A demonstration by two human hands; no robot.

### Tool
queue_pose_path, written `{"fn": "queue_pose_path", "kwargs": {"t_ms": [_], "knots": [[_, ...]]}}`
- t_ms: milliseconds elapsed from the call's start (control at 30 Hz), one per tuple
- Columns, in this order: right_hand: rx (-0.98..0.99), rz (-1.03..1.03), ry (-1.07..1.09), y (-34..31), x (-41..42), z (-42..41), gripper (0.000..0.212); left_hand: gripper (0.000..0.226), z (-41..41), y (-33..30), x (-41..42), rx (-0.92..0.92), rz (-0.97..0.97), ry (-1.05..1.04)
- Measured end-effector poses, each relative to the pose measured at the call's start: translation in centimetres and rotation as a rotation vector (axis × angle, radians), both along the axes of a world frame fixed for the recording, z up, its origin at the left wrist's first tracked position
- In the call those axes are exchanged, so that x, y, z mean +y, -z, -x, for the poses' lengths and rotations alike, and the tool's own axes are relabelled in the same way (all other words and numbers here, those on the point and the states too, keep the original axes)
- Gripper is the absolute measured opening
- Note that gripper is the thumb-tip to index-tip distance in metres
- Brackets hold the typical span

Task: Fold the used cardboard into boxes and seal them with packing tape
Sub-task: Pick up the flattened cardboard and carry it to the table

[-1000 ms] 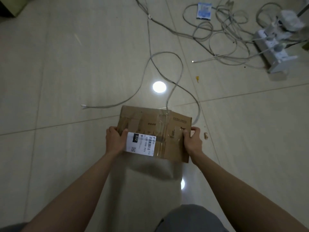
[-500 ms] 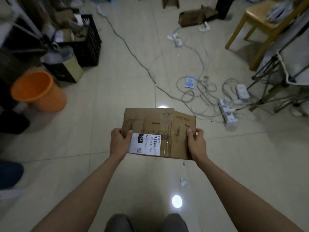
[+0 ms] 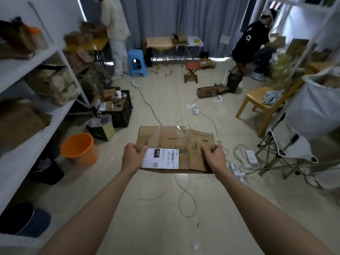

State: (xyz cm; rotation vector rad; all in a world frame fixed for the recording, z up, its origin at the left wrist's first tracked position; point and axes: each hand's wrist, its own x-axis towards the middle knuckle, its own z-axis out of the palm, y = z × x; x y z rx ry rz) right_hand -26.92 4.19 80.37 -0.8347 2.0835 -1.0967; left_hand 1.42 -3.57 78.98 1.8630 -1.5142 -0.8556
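A flattened brown cardboard box (image 3: pixel 176 144) hangs in the air in front of me, above the tiled floor. Old clear tape runs across its middle and a white shipping label (image 3: pixel 161 158) marked 032 sits at its lower left. My left hand (image 3: pixel 132 157) grips the left edge, thumb on top beside the label. My right hand (image 3: pixel 214 155) grips the right edge, fingers curled over the front. No packing tape roll shows near my hands.
White shelves (image 3: pixel 27 74) with cardboard line the left. On the floor are an orange bucket (image 3: pixel 79 148), a black crate (image 3: pixel 121 109), loose cables (image 3: pixel 185 196) and power strips (image 3: pixel 251 157). A wooden chair (image 3: pixel 257 100) and white bag (image 3: pixel 320 103) stand right. Two people work at the back.
My head has tilted up from the floor to the whole room. Both hands keep their grip on the flat cardboard, which stays in front of me.
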Motion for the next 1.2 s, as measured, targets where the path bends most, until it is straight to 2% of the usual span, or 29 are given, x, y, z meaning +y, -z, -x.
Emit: {"fn": "queue_pose_path", "kwargs": {"t_ms": [233, 433, 700, 967, 1200], "knots": [[0.077, 0.038, -0.045, -6.5, -3.4, -0.1, 0.063, 0.041, -1.0, -5.8, -3.2, -0.005, 0.060, 0.006], [0.117, 0.087, -0.060, -9.6, -10.9, 0.1, 0.063, 0.044, -1.2, -8.7, -10.9, -0.016, 0.117, 0.018], [0.151, 0.102, -0.045, -11.1, -26.6, -0.2, 0.058, 0.040, -0.8, -9.4, -27.6, 0.027, 0.159, 0.046], [0.182, 0.155, 0.006, -14.1, -42.6, 0.0, 0.065, 0.039, 0.3, -13.2, -45.2, 0.080, 0.174, 0.131], [0.158, 0.160, 0.060, -12.3, -57.0, 2.2, 0.058, 0.039, 2.8, -12.0, -60.2, 0.057, 0.181, 0.148]]}}
